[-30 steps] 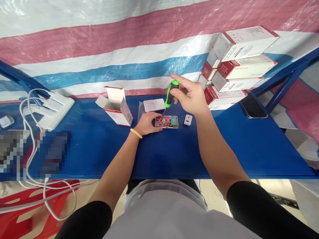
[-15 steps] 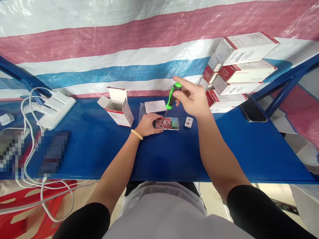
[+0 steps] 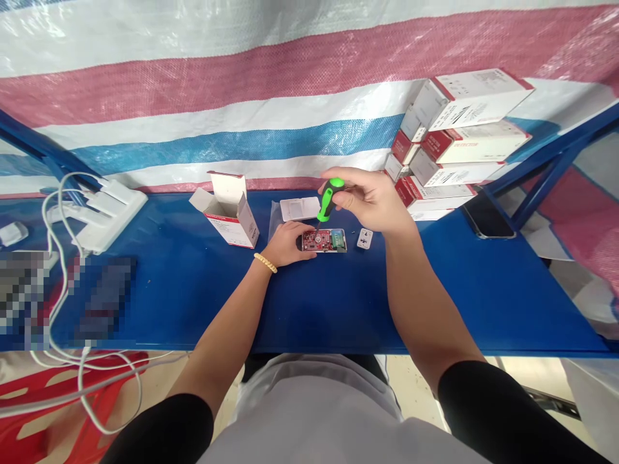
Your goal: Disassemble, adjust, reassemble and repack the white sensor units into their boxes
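Observation:
A red circuit board [image 3: 312,242] with a green terminal block at its right end lies in a white housing on the blue table. My left hand [image 3: 289,243] grips the left end of it between thumb and fingers. In my right hand [image 3: 370,198] is a green and black screwdriver [image 3: 329,200], tilted, its shaft reaching down to the board's upper left part. Whether the tip touches a screw is too small to tell. Just right of the board lies a small white plate [image 3: 365,239]. Behind it sits a white cover [image 3: 300,208] on a clear bag.
An open white and red box [image 3: 232,222] stands left of my left hand. Stacked detector boxes [image 3: 478,103] and a black phone [image 3: 488,216] are at the back right. A power strip [image 3: 109,216] with white cables [image 3: 62,277] lies on the left of the blue table [image 3: 333,309].
My right hand has moved down and slightly left with the screwdriver, whose handle is now lower and nearer the board. My left hand has stayed in place.

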The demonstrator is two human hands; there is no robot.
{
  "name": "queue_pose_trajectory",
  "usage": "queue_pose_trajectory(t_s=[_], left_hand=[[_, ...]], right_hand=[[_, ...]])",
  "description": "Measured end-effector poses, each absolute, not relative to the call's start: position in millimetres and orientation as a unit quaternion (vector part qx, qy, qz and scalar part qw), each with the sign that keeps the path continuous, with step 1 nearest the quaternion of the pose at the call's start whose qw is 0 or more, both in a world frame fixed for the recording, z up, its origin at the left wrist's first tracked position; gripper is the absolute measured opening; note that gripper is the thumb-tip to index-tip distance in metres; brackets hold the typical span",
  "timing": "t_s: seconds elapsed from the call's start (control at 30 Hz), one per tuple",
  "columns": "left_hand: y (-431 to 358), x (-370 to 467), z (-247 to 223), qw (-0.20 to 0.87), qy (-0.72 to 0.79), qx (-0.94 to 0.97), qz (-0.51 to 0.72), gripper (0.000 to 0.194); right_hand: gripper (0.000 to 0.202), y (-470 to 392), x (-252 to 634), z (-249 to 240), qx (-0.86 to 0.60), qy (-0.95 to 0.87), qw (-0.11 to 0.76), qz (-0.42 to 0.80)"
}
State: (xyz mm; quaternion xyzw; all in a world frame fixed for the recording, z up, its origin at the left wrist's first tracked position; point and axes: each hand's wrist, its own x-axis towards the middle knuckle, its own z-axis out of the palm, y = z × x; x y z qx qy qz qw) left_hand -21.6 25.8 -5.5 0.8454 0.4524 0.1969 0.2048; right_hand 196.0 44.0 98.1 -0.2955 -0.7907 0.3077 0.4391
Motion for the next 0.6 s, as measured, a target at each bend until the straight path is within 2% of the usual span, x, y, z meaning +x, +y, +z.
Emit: queue_pose_trajectory(t_s=[0.23, 0.33, 0.6], left_hand=[[26, -16, -12, 0.165, 0.467, 0.842, 0.213, 0.054], [27, -12, -15, 0.143, 0.485, 0.833, 0.223, 0.049], [45, -6, -18, 0.142, 0.536, 0.8, 0.229, 0.052]], right_hand=[[0.033, 45, 179, 102, -0.38, -0.774, 0.478, 0.165], [0.031, 50, 171, 104, -0.405, -0.777, 0.469, 0.111], [0.032, 86, 159, 106, -0.433, -0.781, 0.446, 0.068]])
